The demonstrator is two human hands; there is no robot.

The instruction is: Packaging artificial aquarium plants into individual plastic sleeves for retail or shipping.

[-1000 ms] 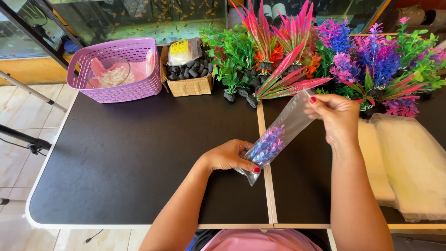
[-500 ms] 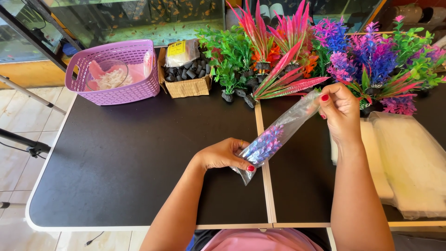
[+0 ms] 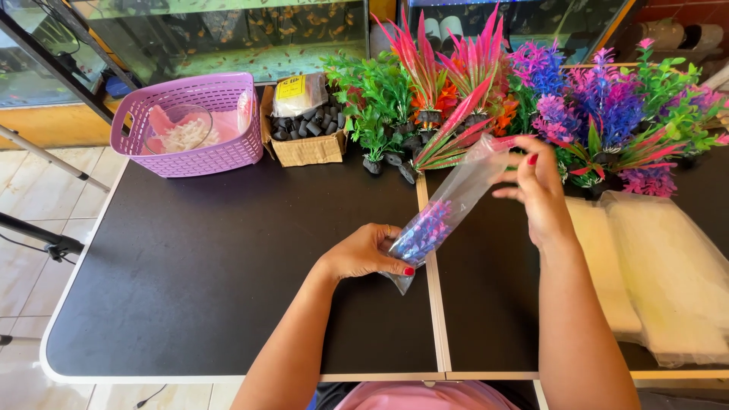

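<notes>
Roughly, as seen from the head camera:
surface: black tabletop (image 3: 190,288) with a white edge filled mid-frame; a pale seam strip (image 3: 433,304) ran top to bottom just right of centre.
room: beige floor tiles (image 3: 30,220) at the left edge; fish tanks (image 3: 228,38) along the top of frame behind the table.
left hand: left hand (image 3: 368,253) at centre, fingers closed on the lower end of the clear plastic bag (image 3: 448,209), resting on the tabletop.
right hand: right hand (image 3: 543,190) right of centre, raised, fingertips pinched the bag's upper end.
bag: slanted from centre up to the right, above the seam; purple-blue artificial plant (image 3: 421,231) sat in its lower half.
upper left: lilac plastic basket (image 3: 190,125) with a clear bowl (image 3: 181,129) inside.
top centre: cardboard box of dark stones (image 3: 304,133).
top right: row of artificial plants (image 3: 531,99), green, red, pink, purple.
right edge: stack of clear bags (image 3: 661,273) lay flat.
</notes>
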